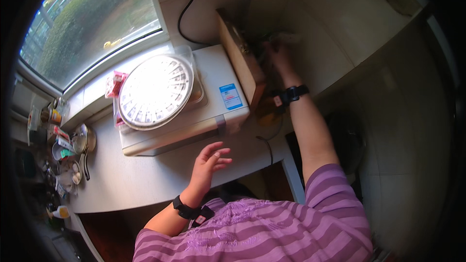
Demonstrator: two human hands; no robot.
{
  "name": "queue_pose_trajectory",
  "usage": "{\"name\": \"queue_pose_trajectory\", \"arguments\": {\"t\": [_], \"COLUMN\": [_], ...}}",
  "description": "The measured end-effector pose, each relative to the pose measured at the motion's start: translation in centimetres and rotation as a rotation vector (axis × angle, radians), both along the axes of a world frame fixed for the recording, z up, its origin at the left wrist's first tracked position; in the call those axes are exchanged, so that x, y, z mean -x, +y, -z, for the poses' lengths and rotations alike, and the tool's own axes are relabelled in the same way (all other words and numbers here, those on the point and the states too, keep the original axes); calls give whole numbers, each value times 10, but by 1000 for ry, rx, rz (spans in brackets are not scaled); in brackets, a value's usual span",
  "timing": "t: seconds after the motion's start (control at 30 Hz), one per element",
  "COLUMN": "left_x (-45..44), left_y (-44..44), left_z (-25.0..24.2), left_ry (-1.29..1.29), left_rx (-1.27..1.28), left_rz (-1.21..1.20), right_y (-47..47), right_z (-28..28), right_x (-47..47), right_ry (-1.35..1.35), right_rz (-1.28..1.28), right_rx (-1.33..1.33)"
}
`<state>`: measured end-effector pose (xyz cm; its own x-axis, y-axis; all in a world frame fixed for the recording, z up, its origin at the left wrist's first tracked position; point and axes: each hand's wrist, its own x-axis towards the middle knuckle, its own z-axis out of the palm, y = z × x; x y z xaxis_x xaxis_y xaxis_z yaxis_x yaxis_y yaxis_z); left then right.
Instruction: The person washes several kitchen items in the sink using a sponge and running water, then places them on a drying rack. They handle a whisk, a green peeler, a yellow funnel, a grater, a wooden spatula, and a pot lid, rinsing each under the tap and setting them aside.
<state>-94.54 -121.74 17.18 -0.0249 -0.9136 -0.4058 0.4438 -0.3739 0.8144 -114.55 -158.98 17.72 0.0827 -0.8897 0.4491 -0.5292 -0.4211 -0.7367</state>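
Observation:
My left hand (209, 162) hovers over the counter, in front of a white box-shaped appliance (214, 65), possibly a microwave. Its fingers are apart and hold nothing. My right hand (281, 60) reaches into the dark corner beyond an upright wooden board (240, 60), which stands against the appliance's right side. Deep shadow and blur hide what the right fingers touch or hold. On the appliance's top rests a large round disc (156, 92) with a radial pattern, washed out by glare. A clear plastic container (198, 92) shows partly beneath it, with a pink-red packet (115, 84) to the left.
At the left of the white counter (109, 185) are a lidded pot (83, 139), a bowl of eggs (76, 173) and several jars. A window (94, 18) is behind. One black cable (187, 11) hangs down the wall; another cord (269, 147) lies near the counter's front edge.

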Motion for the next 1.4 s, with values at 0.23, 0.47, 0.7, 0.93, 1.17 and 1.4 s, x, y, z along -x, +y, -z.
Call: {"name": "queue_pose_trajectory", "arguments": {"t": [0.23,0.47,0.7,0.93,1.17,1.4], "left_x": [-67,-182,-272,-310,-345,-443], "left_y": [70,216,453,637,710,766], "left_z": [0,1,-6,-6,10,16], "left_ry": [3,-74,-138,-142,-87,-89], "left_rx": [-23,-16,-36,-105,-178,-250], "left_rz": [-250,-646,-1166,-1659,-1847,-1937], "right_y": [-19,67,418,630,775,827], "right_z": [19,-71,-172,-85,-49,-16], "right_x": [37,106,-207,-488,-640,-795], "right_ry": [311,-207,-355,14,350,408], "right_rz": [145,-89,-410,-1336,-1781,-1835], "right_rx": [82,-276,-277,-939,-993,-1104]}}
